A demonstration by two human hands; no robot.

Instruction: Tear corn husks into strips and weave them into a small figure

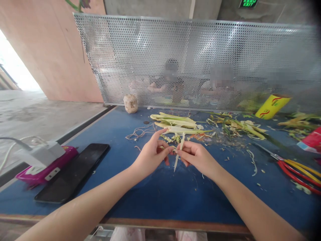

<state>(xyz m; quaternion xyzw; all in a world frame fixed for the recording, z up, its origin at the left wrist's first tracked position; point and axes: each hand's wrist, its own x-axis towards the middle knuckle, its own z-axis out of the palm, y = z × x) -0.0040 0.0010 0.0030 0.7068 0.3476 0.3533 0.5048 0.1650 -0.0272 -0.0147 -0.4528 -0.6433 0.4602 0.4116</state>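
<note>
My left hand (153, 153) and my right hand (194, 154) meet above the middle of the blue table (160, 194). Both pinch a thin pale leaf strip (178, 154) that hangs down between the fingertips. The left index finger sticks out toward a pile of pale green leaf strips (175, 123) just behind the hands. Loose twine (137, 133) lies to the left of that pile.
A black phone (75, 170) and a pink power bank with a white charger (42, 160) lie at the left. Red and yellow scissors (296, 169) rest at the right. A twine ball (130, 103), a yellow can (272, 106) and leaf scraps (240, 129) sit before a perforated metal screen (200, 63); people sit behind it.
</note>
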